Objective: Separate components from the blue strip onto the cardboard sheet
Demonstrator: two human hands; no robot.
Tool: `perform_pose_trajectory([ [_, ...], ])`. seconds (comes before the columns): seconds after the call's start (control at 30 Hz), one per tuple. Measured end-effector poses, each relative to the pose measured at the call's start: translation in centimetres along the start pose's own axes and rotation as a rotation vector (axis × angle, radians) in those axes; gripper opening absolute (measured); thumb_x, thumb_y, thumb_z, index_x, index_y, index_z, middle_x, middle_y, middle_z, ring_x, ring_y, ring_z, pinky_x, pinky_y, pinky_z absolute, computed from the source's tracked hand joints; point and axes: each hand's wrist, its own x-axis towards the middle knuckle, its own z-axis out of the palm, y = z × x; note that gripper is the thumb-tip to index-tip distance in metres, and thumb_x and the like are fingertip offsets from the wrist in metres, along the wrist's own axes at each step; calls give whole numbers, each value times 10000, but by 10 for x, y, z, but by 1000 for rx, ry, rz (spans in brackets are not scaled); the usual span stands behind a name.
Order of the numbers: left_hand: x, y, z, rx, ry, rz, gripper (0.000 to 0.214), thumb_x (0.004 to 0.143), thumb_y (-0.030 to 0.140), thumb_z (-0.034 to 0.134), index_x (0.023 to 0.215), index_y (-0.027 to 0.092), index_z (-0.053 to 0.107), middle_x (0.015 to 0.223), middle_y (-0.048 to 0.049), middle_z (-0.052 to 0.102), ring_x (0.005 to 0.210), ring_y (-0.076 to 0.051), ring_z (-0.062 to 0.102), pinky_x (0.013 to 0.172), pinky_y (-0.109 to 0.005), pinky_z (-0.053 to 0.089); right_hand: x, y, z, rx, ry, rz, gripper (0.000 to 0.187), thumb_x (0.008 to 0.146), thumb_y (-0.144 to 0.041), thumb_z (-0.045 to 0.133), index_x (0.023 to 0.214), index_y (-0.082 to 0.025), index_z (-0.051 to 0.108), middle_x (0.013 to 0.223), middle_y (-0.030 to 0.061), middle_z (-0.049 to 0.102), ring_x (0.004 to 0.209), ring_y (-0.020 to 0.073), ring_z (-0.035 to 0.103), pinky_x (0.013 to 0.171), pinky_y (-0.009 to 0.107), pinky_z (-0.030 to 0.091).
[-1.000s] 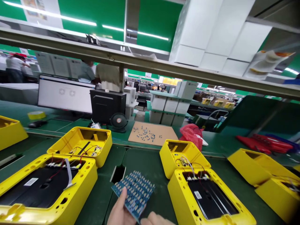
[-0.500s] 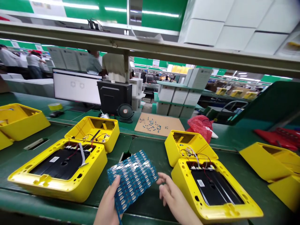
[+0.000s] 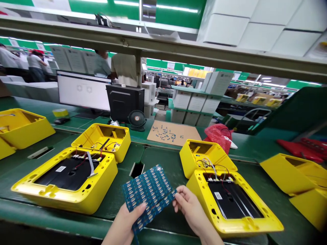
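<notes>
Green bench (image 3: pixel 163 166), blue circuit panel (image 3: pixel 148 190) gripped between left hand (image 3: pixel 127 221), right hand (image 3: pixel 189 207)

Both hands, left (image 3: pixel 126 223) and right (image 3: pixel 190 209), are bare at the frame's bottom: no gloves, rings, watch or sleeves visible.

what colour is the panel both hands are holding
Blue, with rows of small pale parts; the circuit panel shows best in the head view.
</notes>
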Motion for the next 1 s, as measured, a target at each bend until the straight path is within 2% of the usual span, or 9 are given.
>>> perform_pose_trajectory([
  [0.13,2,-5,-6,69,-51,-2,752,676,298,754,1305,75,407,1184,-202,616,1070,-323,592,905,-419,490,1,1,1,77,9,13,296,795,-411,610,877,-161,475,687,-16,556,609,76,517,558,198,407],
  [0.2,2,-5,-9,97,-69,-1,691,675,287,756,1257,70,453,1190,-201,613,1084,-313,585,936,-406,472,1,2,3,140,0,19,295,793,-407,615,892,-163,483,705,-15,543,640,86,525,568,204,429],
  [0.4,0,-3,-9,94,-59,12,757,770,286,674,1402,146,281,1231,-160,598,1110,-278,575,962,-407,457,-1,4,10,231,-30,43,273,817,-373,593,959,-150,525,765,2,546,665,73,516,573,182,430],
  [0.53,2,-6,-9,42,-33,10,670,797,343,640,1373,168,346,1276,-133,571,1166,-258,538,964,-373,468,0,5,13,218,-20,45,270,818,-369,592,973,-155,534,744,-5,529,650,71,489,573,188,428],
  [0.7,5,-9,-10,37,15,34,582,808,397,618,1308,168,427,1280,-117,570,1189,-253,522,966,-365,481,-4,-7,14,-28,16,-27,270,808,-413,590,894,-164,534,729,-10,527,633,80,501,568,210,415],
  [0.87,6,-11,-10,49,55,15,552,776,388,658,1258,204,462,1230,-118,605,1045,-292,619,913,-426,522,-25,-35,19,-403,-13,-129,252,849,-429,512,888,-184,551,835,14,553,651,101,551,639,262,453],
  [1.0,6,-10,-7,62,111,22,505,775,378,659,1182,139,481,1154,-153,638,984,-315,642,884,-448,546,-49,-57,26,-368,-102,-250,190,859,-374,501,849,-197,570,890,37,553,650,104,549,611,260,473],
])
